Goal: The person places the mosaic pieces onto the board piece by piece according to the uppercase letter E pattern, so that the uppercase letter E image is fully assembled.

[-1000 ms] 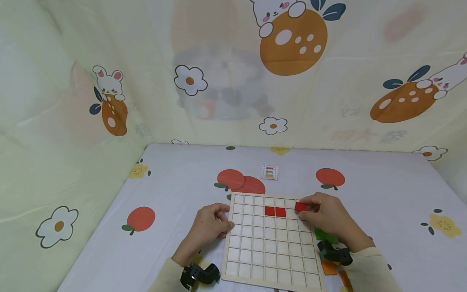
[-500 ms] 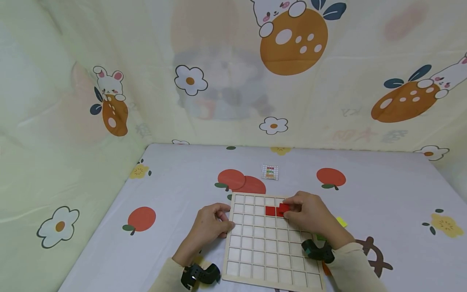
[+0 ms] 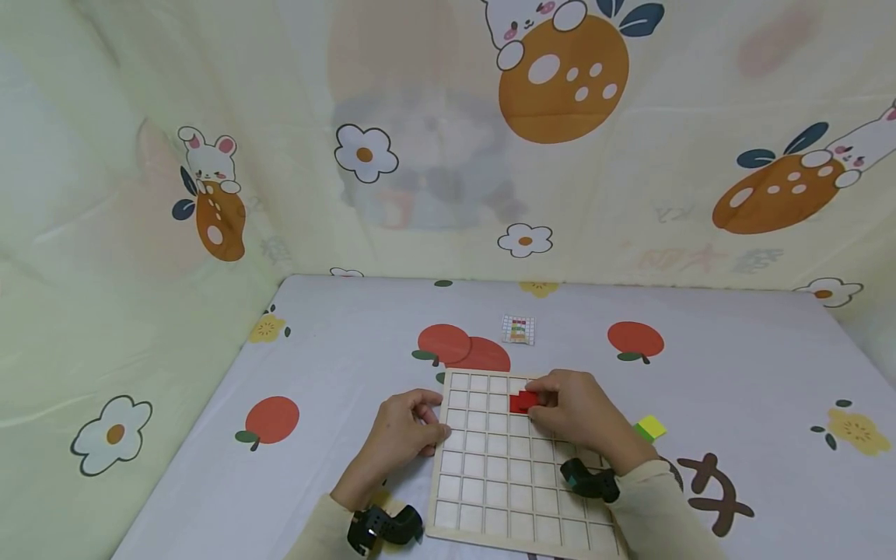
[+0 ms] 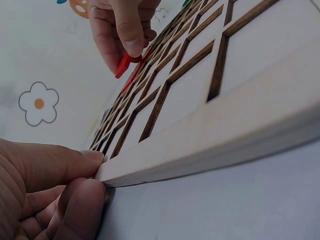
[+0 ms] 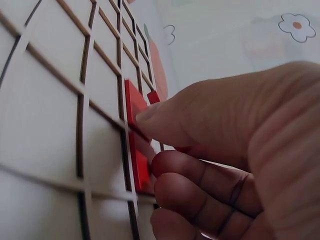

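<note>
Red tile (image 3: 528, 399) pinched by right hand (image 3: 579, 408) near board's (image 3: 495, 468) far edge, left hand (image 3: 401, 425) gripping left edge; likely placing, needs lowering.

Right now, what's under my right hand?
The wooden grid board, with two red tiles partly showing on it. Your right hand, pinching a third tile, covers other cells, so I can't tell what they hold.
</note>
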Motion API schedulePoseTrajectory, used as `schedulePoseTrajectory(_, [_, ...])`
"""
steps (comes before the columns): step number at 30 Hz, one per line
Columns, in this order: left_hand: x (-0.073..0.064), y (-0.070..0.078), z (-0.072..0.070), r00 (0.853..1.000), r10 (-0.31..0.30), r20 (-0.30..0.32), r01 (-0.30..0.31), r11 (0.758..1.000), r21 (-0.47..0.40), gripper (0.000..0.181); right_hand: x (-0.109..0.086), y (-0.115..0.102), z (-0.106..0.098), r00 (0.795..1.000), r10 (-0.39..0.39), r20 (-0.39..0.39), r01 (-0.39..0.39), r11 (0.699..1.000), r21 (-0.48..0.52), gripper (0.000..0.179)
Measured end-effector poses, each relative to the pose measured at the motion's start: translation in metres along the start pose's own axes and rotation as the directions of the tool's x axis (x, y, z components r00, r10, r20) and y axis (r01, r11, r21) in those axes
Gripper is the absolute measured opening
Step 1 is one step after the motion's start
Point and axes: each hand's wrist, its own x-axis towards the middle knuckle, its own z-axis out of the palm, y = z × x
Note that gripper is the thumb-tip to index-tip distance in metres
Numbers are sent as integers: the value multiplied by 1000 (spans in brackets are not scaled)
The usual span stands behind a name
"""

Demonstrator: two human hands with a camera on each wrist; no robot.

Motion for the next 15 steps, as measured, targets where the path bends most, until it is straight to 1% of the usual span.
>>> schedulePoseTrajectory(7, [0,1,-1,1000,-7,3,7,1000,-11,44,5,-8,4,1000,-7,5,7,1000,-11,30])
schedulePoseTrajectory(15, [0,0,-1,1000,-26,1,26,1000,-6,46,11,-12,11,999,-47,8,47,998,-41,30])
